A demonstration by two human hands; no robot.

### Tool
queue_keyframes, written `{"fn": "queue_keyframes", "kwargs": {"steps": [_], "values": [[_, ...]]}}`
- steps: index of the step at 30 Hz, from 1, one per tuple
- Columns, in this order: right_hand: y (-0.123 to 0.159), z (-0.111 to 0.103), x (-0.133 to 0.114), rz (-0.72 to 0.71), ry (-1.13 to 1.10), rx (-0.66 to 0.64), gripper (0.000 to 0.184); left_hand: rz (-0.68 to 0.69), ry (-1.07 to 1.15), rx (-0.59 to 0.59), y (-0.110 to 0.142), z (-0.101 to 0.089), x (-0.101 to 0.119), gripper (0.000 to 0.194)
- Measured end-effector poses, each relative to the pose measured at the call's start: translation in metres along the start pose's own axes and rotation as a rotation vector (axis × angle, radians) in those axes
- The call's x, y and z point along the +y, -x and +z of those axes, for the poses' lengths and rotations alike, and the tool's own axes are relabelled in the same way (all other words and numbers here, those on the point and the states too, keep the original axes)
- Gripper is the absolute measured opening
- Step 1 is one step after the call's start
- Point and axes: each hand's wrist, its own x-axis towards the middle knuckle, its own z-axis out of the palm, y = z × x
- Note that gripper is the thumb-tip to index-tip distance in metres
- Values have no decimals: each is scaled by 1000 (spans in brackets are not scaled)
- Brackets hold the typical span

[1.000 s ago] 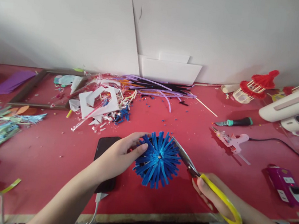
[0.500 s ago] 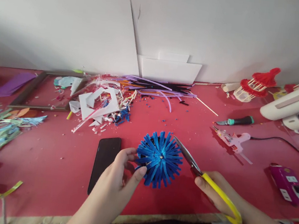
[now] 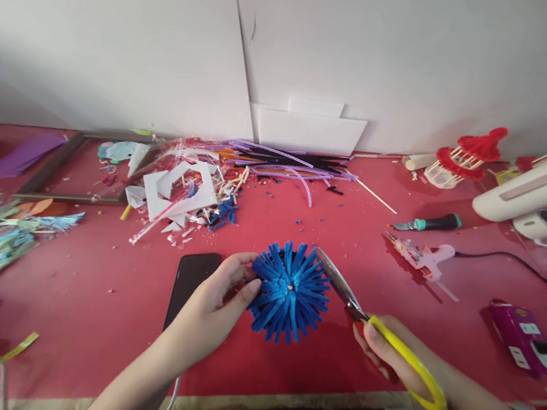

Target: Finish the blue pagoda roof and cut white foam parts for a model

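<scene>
A round blue pom-pom of radiating pipe cleaner strips (image 3: 291, 291) is held above the red table, with a small pale tip at its centre. My left hand (image 3: 213, 301) grips its left edge between thumb and fingers; some fingertips are hidden behind the strips. In my right hand (image 3: 402, 356) is a pair of scissors (image 3: 343, 288) with yellow handles. The blades point up and left, their tips close to the pom-pom's upper right edge. I cannot tell whether they touch a strip. A black phone (image 3: 192, 278) lies partly behind my left hand.
Behind lie paper scraps (image 3: 179, 189) and purple and black pipe cleaners (image 3: 279, 159). To the right are a pink glue gun (image 3: 423, 255), a utility knife (image 3: 430, 221), a mug (image 3: 543, 227) and a purple power block (image 3: 528, 339). A wooden frame (image 3: 73, 197) lies left.
My left hand has shifted up along the pom-pom's left edge. The pom-pom has moved slightly left and seems turned a little. The right hand's lower fingers now show beneath the scissors.
</scene>
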Motion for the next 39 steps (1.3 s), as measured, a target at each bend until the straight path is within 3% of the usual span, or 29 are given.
{"fn": "queue_keyframes", "kwargs": {"steps": [12, 18, 27, 33, 39], "values": [[-2, 4, -11, -19, 128, 49, 69, 15, -4, -75, -9, -6, 2, 44], [-4, 6, -5, 9, 63, 107, 68, 17, -5, -98, -7, -6, 3, 43], [4, 1, 6, -63, 17, 29, 62, 15, -107, -137, -11, -6, 20, 38], [11, -2, 3, -60, -2, 27, 62, 16, -157, -108, -18, -7, 22, 39], [17, -2, 0, -80, -39, -78, 61, 13, -164, -77, -15, -5, 23, 40]]}}
